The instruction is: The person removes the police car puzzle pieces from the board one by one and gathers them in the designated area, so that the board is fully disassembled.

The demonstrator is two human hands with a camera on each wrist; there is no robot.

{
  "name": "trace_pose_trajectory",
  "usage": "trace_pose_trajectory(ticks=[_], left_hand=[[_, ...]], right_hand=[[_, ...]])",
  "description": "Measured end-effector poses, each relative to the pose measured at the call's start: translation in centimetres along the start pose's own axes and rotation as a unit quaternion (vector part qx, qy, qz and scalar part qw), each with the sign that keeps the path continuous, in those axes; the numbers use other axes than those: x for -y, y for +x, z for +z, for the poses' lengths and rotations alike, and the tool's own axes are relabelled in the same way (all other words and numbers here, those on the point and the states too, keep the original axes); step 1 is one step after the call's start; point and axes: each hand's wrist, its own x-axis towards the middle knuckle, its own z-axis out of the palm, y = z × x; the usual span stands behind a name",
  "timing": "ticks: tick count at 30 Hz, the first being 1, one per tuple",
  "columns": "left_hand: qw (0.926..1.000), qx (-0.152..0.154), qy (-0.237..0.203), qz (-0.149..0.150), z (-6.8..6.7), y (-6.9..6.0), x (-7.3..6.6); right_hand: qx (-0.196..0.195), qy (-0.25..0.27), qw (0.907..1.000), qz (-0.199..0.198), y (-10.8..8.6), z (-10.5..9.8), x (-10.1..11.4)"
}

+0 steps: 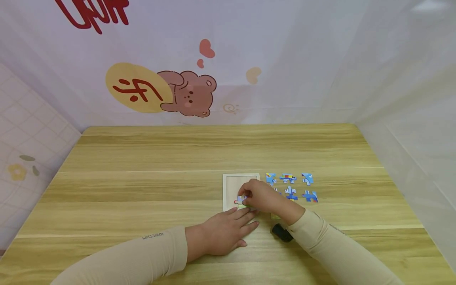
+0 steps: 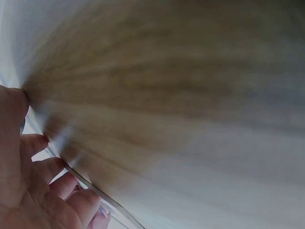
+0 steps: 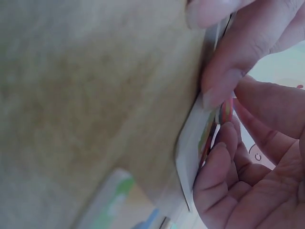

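A shallow square puzzle frame (image 1: 225, 192) with a pale wooden rim lies on the table. Over its near part, my right hand (image 1: 263, 196) pinches a small jigsaw piece (image 1: 240, 200) between thumb and fingers. In the right wrist view that pinched piece (image 3: 227, 110) shows striped colours beside the frame's edge (image 3: 188, 155). My left hand (image 1: 226, 232) lies palm down, its fingers extended and touching the frame's near edge. The left wrist view shows those fingers (image 2: 62, 183) along the rim. The right hand hides the frame's right part, so I cannot tell what lies beneath.
Several loose blue jigsaw pieces (image 1: 291, 192) lie in rows right of the frame, some partly hidden by the right arm. A black object (image 1: 282, 232) is beside the right wrist. The wooden table (image 1: 142, 166) meets a printed cloth wall (image 1: 285, 95) at the back.
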Motion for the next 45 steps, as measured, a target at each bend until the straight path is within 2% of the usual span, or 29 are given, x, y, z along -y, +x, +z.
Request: trace_pose_trajectory(ticks=[10,17,22,33,39,45], left_hand=[[0.9998,0.016,-0.011,-0.002,-0.1,0.0,0.0],[0.9998,0.013,-0.012,-0.002,-0.2,0.0,0.0],[0.9998,0.013,-0.013,-0.001,-0.3,0.0,0.0],[0.9999,0.003,-0.01,0.004,-0.1,0.0,0.0],[1.0,0.007,-0.004,0.003,-0.1,0.0,0.0],[0.9999,0.011,-0.006,0.0,-0.2,0.0,0.0]], right_hand=[[0.008,0.049,0.9988,0.003,-0.3,-0.2,-0.1],[0.019,0.106,0.9942,0.004,-0.5,-0.3,-0.1],[0.023,0.118,0.9928,0.006,-0.5,-0.4,-0.2],[-0.004,0.162,0.9867,-0.011,-0.3,-0.3,-0.9],[-0.019,0.189,0.9815,-0.026,-0.7,-1.1,-0.8],[-0.045,0.162,0.9857,-0.016,-1.6,-2.3,-0.9]])
